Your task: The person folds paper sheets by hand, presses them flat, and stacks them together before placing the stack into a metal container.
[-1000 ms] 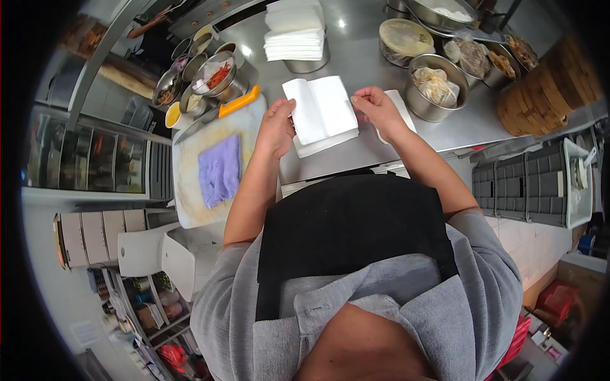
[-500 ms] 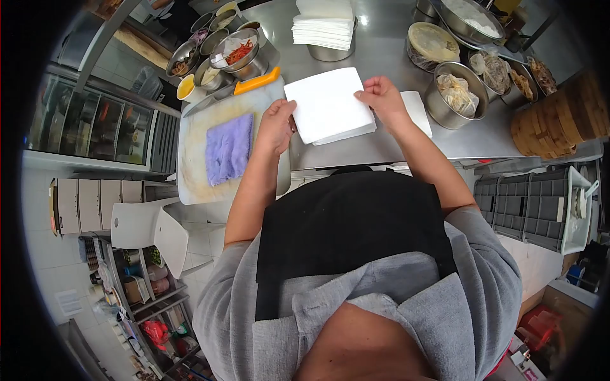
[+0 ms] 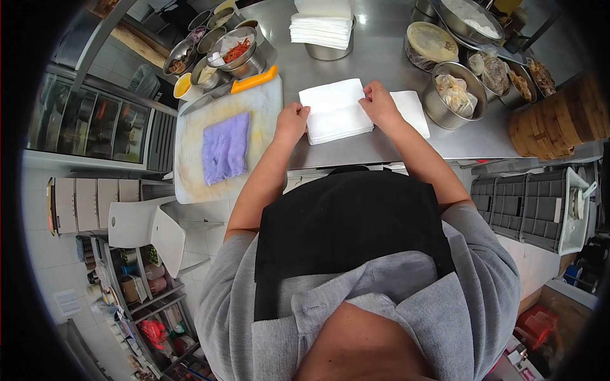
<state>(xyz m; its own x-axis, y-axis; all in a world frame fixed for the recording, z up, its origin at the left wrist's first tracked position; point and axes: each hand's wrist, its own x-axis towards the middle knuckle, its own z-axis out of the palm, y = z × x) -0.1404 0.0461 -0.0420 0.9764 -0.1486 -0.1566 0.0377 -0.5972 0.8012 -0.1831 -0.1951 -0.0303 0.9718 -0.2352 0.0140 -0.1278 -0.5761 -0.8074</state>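
Observation:
A white paper napkin (image 3: pixel 332 95) lies over a small stack of napkins (image 3: pixel 343 134) on the steel counter, a crease running across it. At its left edge, my left hand (image 3: pixel 292 122) pinches the paper between thumb and fingers. My right hand (image 3: pixel 380 105) grips the opposite edge the same way. Just right of that hand, another white napkin pile (image 3: pixel 410 114) rests flat, partly covered by my forearm. Farther back, a taller pile of napkins (image 3: pixel 321 28) sits on top of a round metal container (image 3: pixel 330 53).
To the left, a white cutting board (image 3: pixel 190 146) carries a purple cloth (image 3: pixel 226 149) and an orange-handled knife (image 3: pixel 254 80). Metal bowls of ingredients (image 3: pixel 236 52) stand behind it. On the right are a metal pot (image 3: pixel 452 117) with plastic-wrapped contents and bamboo steamers (image 3: pixel 553 124).
Both hands have lowered the napkin toward me onto the stack. It was held up as a flat sheet; now it lies lower, with a crease showing. My left hand has moved slightly right.

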